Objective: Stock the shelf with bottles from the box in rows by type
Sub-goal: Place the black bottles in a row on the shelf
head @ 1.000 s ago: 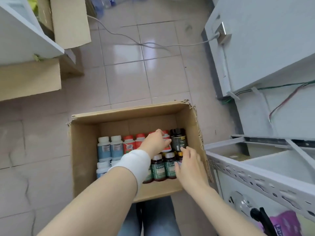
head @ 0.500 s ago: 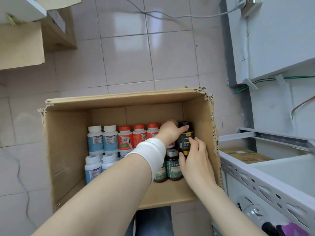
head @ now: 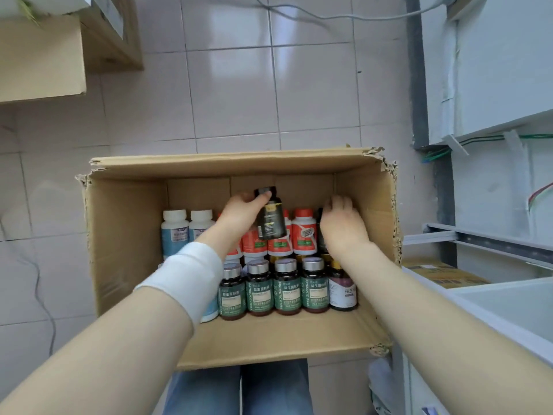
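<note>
Holding the black bottle (head: 270,220) near its cap, your left hand (head: 239,214) has thumb and fingers wrapped round it, and the bottle hangs slightly tilted above the back row of the box (head: 125,235). It looks like a small, rigid, light supplement bottle with a glossy label that may slip, so take it round the body rather than by the lid alone. Your right hand (head: 341,226) curls down at the box's back right corner over a dark bottle (head: 321,232); whether it grips cannot be told. Red-capped bottles (head: 303,235) stand at the box's back, green-labelled bottles (head: 287,290) at its front.
</note>
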